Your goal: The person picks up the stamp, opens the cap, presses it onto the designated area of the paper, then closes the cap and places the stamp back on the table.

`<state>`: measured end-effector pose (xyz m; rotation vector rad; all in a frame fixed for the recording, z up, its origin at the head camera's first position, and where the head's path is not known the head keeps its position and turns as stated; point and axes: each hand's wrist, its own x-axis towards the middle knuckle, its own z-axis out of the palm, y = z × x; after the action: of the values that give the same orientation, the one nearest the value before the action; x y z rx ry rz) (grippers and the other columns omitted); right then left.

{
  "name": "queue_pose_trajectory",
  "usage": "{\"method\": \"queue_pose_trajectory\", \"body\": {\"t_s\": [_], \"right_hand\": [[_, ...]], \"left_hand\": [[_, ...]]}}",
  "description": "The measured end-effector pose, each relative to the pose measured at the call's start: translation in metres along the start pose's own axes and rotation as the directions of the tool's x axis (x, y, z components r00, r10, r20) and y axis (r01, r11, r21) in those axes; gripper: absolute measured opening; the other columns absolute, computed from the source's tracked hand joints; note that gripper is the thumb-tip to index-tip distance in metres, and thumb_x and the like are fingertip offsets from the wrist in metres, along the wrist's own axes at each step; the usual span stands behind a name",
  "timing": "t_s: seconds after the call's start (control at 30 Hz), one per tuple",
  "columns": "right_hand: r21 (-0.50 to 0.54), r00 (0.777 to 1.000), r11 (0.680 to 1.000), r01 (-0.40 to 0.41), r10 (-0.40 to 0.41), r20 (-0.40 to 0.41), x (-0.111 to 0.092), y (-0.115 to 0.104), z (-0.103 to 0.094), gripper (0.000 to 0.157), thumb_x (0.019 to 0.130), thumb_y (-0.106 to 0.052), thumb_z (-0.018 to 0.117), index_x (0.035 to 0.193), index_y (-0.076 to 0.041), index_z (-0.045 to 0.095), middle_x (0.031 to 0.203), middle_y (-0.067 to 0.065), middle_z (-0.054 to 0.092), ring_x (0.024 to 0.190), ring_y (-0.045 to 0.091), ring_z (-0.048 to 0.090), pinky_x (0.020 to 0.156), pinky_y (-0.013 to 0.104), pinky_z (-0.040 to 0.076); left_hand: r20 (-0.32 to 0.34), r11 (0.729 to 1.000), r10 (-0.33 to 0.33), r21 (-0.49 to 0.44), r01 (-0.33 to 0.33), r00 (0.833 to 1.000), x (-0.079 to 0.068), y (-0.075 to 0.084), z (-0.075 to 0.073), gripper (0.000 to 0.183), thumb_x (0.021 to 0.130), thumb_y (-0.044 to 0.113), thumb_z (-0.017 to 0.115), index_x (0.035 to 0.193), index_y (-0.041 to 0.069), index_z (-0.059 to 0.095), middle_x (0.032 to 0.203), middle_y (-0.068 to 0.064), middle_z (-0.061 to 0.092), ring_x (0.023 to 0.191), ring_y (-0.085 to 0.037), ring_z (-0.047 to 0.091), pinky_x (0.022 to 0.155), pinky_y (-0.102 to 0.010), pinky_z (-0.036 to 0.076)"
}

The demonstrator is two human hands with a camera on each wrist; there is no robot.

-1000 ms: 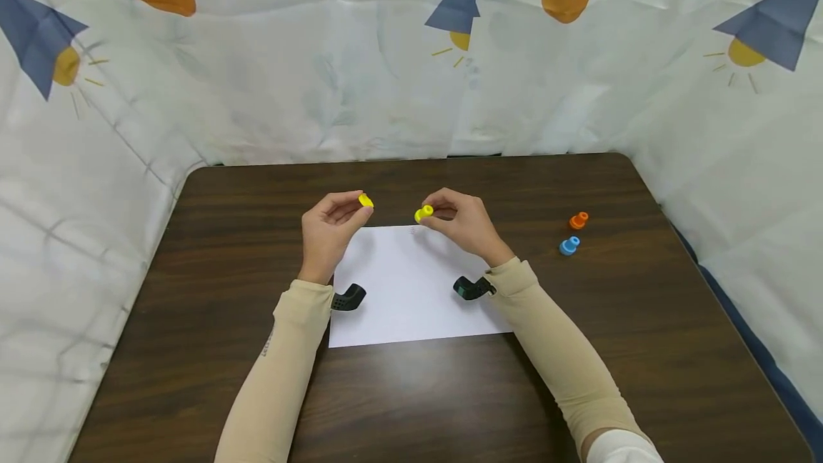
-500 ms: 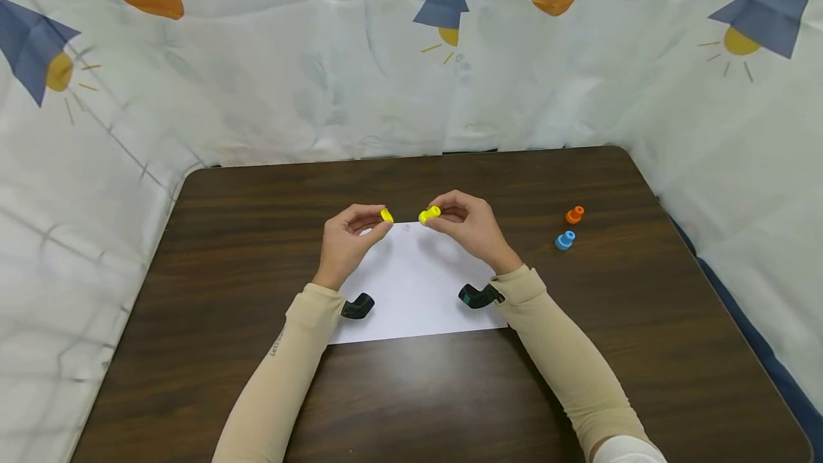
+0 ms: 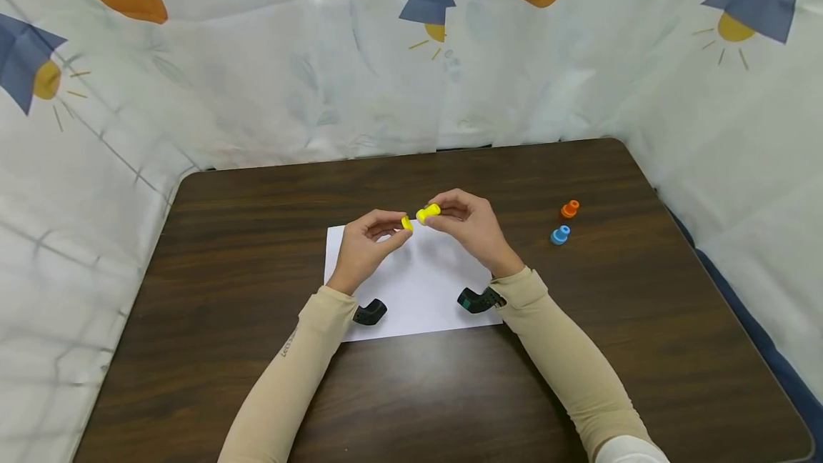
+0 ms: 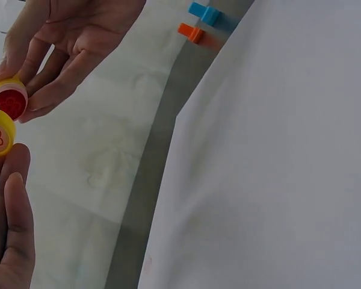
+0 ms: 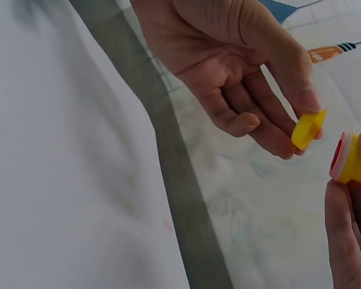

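Note:
My left hand [image 3: 369, 249] pinches a small yellow cap [image 3: 406, 223] between thumb and fingertips. A red flower picture shows on the cap's end in the left wrist view. Across from it, my right hand [image 3: 472, 227] holds a yellow toy stamp [image 5: 356, 164] by its narrow handle. The stamp's red face [image 4: 11, 103] is bare and turned toward the cap, with a short gap between the two in the right wrist view. Both hands are raised over the far edge of a white sheet of paper [image 3: 418, 299], which bears a faint reddish mark [image 5: 167, 224] near that edge.
An orange stamp [image 3: 569, 209] and a blue stamp [image 3: 560, 235] stand on the dark wooden table [image 3: 643, 349] to the right of the paper. Printed white cloth [image 3: 270, 84] hangs behind the table and at both sides. Each wrist carries a black camera [image 3: 370, 312].
My left hand has moved right with the cap, narrowing the gap to the stamp. The right hand stays nearly in place. The head view has shifted slightly.

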<state>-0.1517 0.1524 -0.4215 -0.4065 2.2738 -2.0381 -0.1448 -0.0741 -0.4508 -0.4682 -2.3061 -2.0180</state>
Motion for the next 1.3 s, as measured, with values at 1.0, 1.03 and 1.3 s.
{"method": "queue_pose_trajectory", "body": {"t_s": [1.0, 1.03, 1.3], "right_hand": [[0.086, 0.999, 0.996, -0.028, 0.026, 0.020, -0.004, -0.001, 0.002, 0.029, 0.089, -0.004, 0.079, 0.115, 0.002, 0.068, 0.108, -0.003, 0.072, 0.096, 0.015, 0.073, 0.088, 0.024, 0.063], [0.088, 0.999, 0.996, -0.028, 0.027, 0.021, -0.004, -0.002, 0.002, 0.029, 0.089, -0.004, 0.079, 0.115, 0.003, 0.068, 0.108, -0.003, 0.072, 0.096, 0.014, 0.073, 0.088, 0.024, 0.063], [0.094, 0.999, 0.995, -0.028, 0.026, 0.025, -0.005, -0.004, 0.004, 0.031, 0.090, -0.003, 0.078, 0.117, 0.005, 0.067, 0.108, -0.001, 0.072, 0.096, 0.013, 0.073, 0.088, 0.024, 0.063]], "left_hand": [[-0.002, 0.995, -0.020, -0.101, 0.020, 1.000, 0.001, 0.004, 0.018, 0.032, 0.087, 0.003, 0.081, 0.117, -0.003, 0.072, 0.120, -0.023, 0.072, 0.098, -0.003, 0.075, 0.089, -0.021, 0.063], [-0.003, 0.995, -0.019, -0.103, 0.019, 1.000, 0.001, 0.004, 0.018, 0.032, 0.087, 0.003, 0.081, 0.117, -0.003, 0.072, 0.119, -0.023, 0.072, 0.098, -0.003, 0.075, 0.089, -0.021, 0.063], [-0.003, 0.994, -0.018, -0.108, 0.017, 1.000, 0.000, 0.005, 0.018, 0.032, 0.087, 0.003, 0.081, 0.117, -0.003, 0.072, 0.119, -0.023, 0.072, 0.098, -0.003, 0.075, 0.088, -0.021, 0.063]]}}
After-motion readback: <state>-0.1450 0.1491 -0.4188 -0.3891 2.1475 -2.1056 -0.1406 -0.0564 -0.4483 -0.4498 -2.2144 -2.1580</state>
